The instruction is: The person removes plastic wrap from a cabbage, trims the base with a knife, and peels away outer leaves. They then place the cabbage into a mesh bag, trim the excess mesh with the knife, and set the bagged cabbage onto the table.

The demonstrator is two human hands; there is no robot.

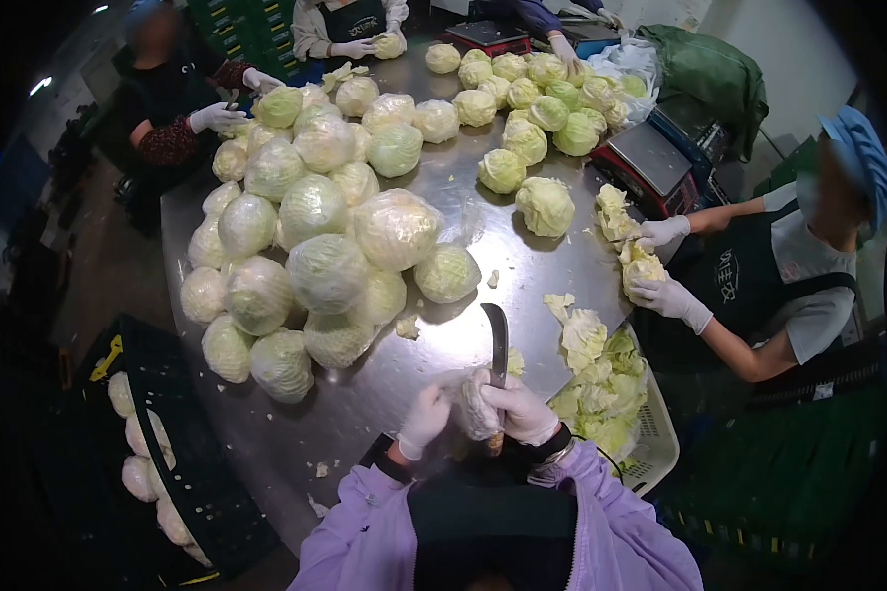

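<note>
— Steel table (370,394), yes? What do the hands hold?
— Right hand (524,412), white-gloved, is closed around a knife (500,345) by its handle, blade pointing away over the table's near edge. Left hand (426,419) grips a pale crumpled lump (477,409) beside the blade.
— Around them?
— Wrapped cabbages (315,266) piled to the left; loose leaves (601,384) fill a basket (663,443) on the right.

table (434,345): bare metal, smooth, shiny
knife (500,340): dark metal blade
cabbages (396,229): glossy clear plastic wrap
crate (182,463): black plastic, matt
basket (660,443): white plastic
</note>
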